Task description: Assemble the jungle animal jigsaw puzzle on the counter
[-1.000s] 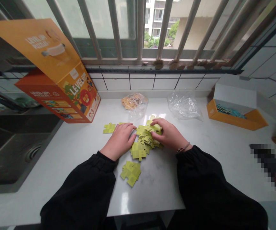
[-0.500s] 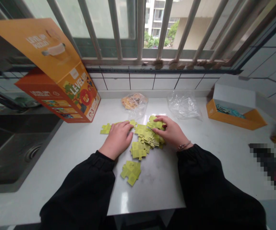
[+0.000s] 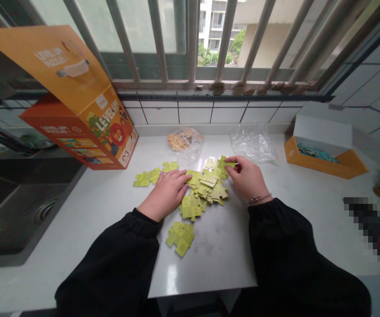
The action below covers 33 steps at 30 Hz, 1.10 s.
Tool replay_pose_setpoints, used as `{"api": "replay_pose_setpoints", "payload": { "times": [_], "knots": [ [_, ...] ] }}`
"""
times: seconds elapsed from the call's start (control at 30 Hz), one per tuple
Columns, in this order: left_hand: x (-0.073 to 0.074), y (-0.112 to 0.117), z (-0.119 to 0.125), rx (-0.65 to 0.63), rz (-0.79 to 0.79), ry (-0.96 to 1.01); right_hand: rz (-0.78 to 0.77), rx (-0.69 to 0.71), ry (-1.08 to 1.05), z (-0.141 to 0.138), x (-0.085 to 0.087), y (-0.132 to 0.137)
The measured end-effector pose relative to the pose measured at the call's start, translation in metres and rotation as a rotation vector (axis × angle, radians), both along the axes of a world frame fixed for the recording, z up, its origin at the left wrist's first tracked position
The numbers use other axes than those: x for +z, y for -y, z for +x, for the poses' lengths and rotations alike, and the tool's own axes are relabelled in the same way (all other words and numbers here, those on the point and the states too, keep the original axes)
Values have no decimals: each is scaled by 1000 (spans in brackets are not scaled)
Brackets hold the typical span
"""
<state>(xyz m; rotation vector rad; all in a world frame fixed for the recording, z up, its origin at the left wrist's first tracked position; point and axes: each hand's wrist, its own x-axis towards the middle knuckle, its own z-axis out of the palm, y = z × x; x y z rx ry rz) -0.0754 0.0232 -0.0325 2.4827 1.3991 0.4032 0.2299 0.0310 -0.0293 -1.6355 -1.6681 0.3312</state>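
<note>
1. Left hand (image 3: 165,193): held open, laid flat beside and touching the yellow-green jigsaw pieces (image 3: 206,187).
2. Right hand (image 3: 245,176): curled at the pile's far edge; grip cannot be told.
3. Pieces: heaped between both hands on a white countertop (image 3: 219,264).

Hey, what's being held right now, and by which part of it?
The right hand appears to pinch a yellow-green jigsaw piece by its edge between thumb and fingers; the left hand rests flat, holding nothing.

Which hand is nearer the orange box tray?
Right hand: at the right edge of the green puzzle pieces, left of the orange box tray. The left hand lies farther off, left of the pieces.
</note>
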Motion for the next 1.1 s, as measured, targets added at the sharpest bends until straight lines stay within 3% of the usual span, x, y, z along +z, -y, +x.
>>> {"api": "replay_pose_setpoints", "payload": {
  "times": [0.2,0.33,0.4,0.5,0.6,0.67,0.73,1.1],
  "knots": [
    [4,-1,-3,128,72,-50,-61,-244,184,41,-17,-6],
    [5,-1,-4,188,114,-75,-17,-319,319,39,-21,-6],
    [6,-2,-4,198,124,-69,57,-232,300,30,-17,-5],
    [8,-2,-2,137,137,22,106,112,215,10,-10,-4],
    [9,1,3,-81,89,120,60,432,205,-10,-10,-2],
    [9,4,6,-203,27,129,17,508,240,-17,-13,-1],
    [8,6,8,-234,-7,120,-10,492,277,-17,-15,-2],
    [8,1,2,-58,89,66,-43,203,384,4,-14,-3]
  ]
}}
